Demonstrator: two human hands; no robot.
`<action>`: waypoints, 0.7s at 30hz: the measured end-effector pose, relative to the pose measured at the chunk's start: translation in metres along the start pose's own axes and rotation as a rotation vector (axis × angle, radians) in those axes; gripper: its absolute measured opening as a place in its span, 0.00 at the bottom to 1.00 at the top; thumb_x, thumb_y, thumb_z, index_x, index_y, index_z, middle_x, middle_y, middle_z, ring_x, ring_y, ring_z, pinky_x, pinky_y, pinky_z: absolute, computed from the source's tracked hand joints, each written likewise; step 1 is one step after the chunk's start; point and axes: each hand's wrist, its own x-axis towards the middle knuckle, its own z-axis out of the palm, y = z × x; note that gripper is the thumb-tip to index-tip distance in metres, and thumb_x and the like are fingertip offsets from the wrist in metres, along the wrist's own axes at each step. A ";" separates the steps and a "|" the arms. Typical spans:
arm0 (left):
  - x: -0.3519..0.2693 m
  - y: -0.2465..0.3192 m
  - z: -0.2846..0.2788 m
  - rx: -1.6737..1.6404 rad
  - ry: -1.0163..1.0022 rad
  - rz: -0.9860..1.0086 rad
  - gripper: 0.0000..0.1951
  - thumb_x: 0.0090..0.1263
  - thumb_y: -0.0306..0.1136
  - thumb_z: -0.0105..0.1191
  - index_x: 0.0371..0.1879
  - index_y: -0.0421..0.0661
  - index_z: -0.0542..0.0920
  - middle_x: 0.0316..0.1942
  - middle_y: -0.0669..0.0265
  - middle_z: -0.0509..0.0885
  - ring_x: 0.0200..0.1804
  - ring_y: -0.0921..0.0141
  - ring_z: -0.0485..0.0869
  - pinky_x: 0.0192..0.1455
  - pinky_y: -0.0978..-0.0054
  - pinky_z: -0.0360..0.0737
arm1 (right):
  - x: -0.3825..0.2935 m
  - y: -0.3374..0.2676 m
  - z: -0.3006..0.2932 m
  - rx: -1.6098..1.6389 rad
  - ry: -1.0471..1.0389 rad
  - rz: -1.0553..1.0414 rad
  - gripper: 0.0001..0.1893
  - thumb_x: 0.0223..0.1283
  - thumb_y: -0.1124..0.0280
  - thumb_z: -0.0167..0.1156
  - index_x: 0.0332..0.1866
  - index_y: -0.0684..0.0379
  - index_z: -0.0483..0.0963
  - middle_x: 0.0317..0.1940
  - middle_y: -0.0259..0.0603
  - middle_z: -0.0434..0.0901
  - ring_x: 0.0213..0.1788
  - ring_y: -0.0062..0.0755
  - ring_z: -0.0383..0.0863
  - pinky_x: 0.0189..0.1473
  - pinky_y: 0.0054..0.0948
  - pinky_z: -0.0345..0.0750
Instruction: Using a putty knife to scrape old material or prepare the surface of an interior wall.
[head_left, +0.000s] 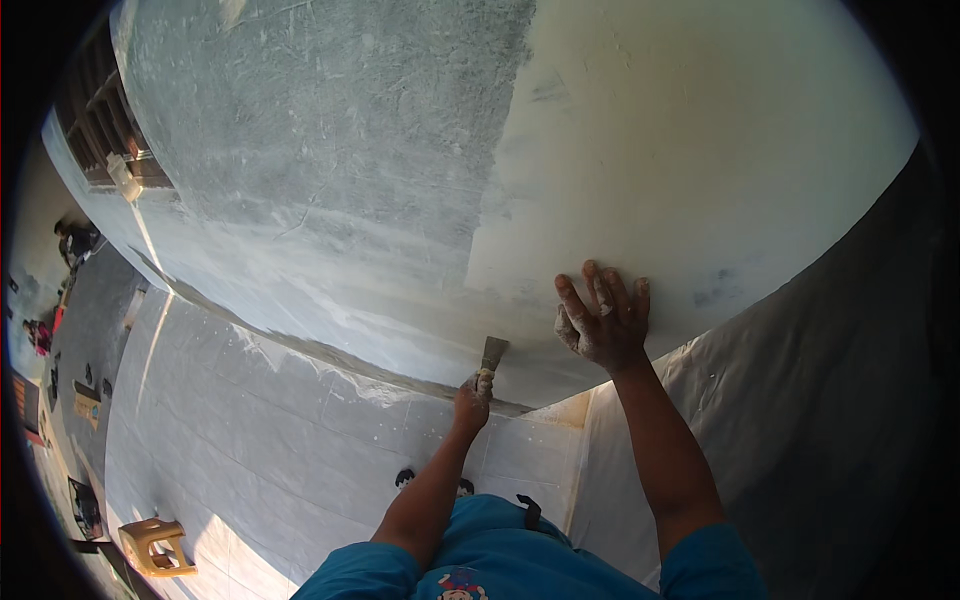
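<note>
My left hand (474, 396) grips the handle of a putty knife (494, 352), its flat blade pointing up at the lower part of a wall (585, 187). Whether the blade touches the wall I cannot tell. To the right, my right hand (602, 319) is spread against the wall's smooth pale coat, fingers apart and dusted with white. It holds nothing. The wall's upper left is rougher grey plaster (337, 127), meeting the pale coat along an uneven upright edge.
White spatters mark the tiled floor (337, 435) along the wall's foot. Dull sheeting (787, 420) covers the right side. A yellow-brown plastic stool (156, 547) lies at lower left. A barred window (109, 112) is at upper left. Two people (73, 240) appear far left.
</note>
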 end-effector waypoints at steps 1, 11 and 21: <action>0.005 0.019 0.005 0.003 -0.005 -0.003 0.27 0.77 0.57 0.39 0.30 0.42 0.73 0.19 0.68 0.73 0.23 0.74 0.70 0.27 0.71 0.68 | 0.000 0.000 0.000 -0.007 -0.011 0.005 0.29 0.59 0.55 0.56 0.68 0.36 0.67 0.68 0.37 0.68 0.73 0.37 0.59 0.74 0.54 0.47; 0.000 0.045 0.023 0.202 0.032 0.030 0.17 0.75 0.44 0.48 0.36 0.41 0.80 0.21 0.56 0.81 0.25 0.56 0.82 0.30 0.62 0.75 | -0.004 0.003 -0.001 -0.048 -0.056 0.002 0.32 0.59 0.45 0.55 0.70 0.34 0.64 0.72 0.29 0.62 0.77 0.32 0.52 0.75 0.52 0.46; 0.000 0.054 0.019 0.104 -0.029 0.058 0.23 0.77 0.50 0.44 0.33 0.40 0.79 0.17 0.63 0.78 0.22 0.66 0.79 0.28 0.68 0.74 | 0.003 0.001 -0.005 -0.049 -0.027 0.006 0.30 0.58 0.52 0.56 0.69 0.35 0.66 0.70 0.33 0.65 0.73 0.33 0.59 0.73 0.53 0.50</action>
